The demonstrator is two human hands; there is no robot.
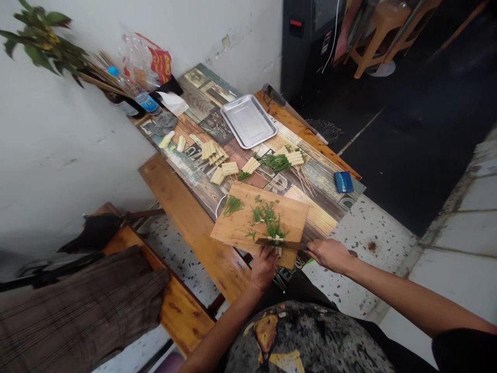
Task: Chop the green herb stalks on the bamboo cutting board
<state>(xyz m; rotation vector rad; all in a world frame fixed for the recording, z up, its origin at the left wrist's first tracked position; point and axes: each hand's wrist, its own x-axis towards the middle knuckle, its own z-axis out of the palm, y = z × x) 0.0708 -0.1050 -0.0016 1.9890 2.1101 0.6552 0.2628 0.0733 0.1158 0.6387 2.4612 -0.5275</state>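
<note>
A wooden cutting board (225, 226) lies at the near end of the patterned table. In my right hand (330, 254) is the handle of a knife (283, 243), its blade crossing a skewered roll of pale wrapper and green stalks (274, 228). My left hand (265, 265) presses the near end of that roll, fingers curled close to the blade. Chopped green pieces (233, 205) lie on the board's left side. Beyond the board are several pale rolls on skewers (214, 153), some with greens (275, 162) sticking out.
A metal tray (249, 122) sits farther back. A blue packet (344, 182) rests near the table's right edge. Along the wall stand a water bottle (145, 101), a plastic bag (159, 63) and a leafy plant (42, 36). Wooden benches (194, 233) flank the table; a plaid cloth (89, 300) drapes one.
</note>
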